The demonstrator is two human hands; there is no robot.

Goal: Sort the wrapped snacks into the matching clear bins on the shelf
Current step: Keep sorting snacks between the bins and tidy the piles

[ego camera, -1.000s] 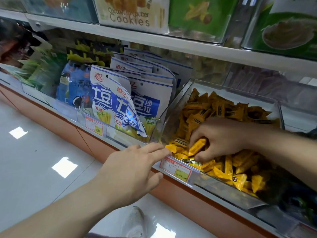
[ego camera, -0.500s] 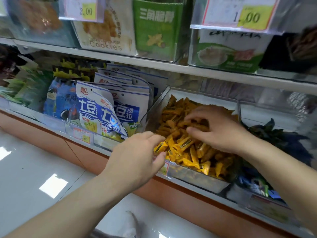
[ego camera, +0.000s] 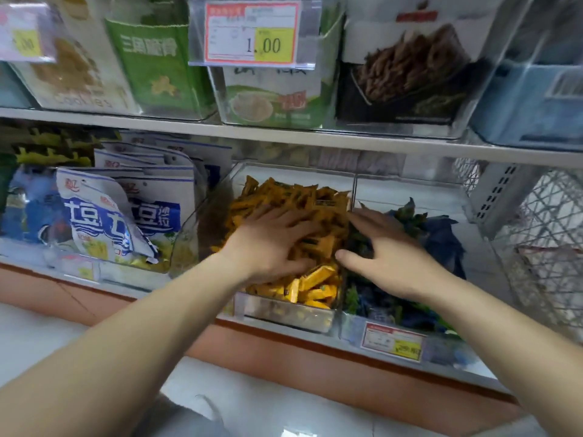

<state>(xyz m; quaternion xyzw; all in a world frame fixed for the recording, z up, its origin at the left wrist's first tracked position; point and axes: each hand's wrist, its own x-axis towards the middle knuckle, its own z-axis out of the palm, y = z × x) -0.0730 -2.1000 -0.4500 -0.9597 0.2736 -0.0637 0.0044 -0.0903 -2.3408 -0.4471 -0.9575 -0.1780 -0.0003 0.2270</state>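
A clear bin [ego camera: 288,313] on the lower shelf is heaped with small yellow-orange wrapped snacks [ego camera: 315,280]. My left hand [ego camera: 271,244] lies flat on that pile, fingers spread, palm down. Right beside it, a second clear bin [ego camera: 353,326] holds dark green and blue wrapped snacks [ego camera: 441,238]. My right hand [ego camera: 388,250] reaches over the divider into this bin, fingers spread above the dark wrappers. Whether either hand grips a wrapper is hidden under the fingers and blurred.
White-and-blue snack bags [ego camera: 126,209] stand in the bin to the left. The upper shelf [ego camera: 284,137] carries bins of boxed snacks and a price tag [ego camera: 252,33]. A wire mesh panel [ego camera: 549,234] closes the right side. White floor tiles lie below.
My left hand moved from the bin's front edge onto the yellow pile. My right hand shifted right, out of the yellow bin and over the dark-wrapper bin. The view tilted upward.
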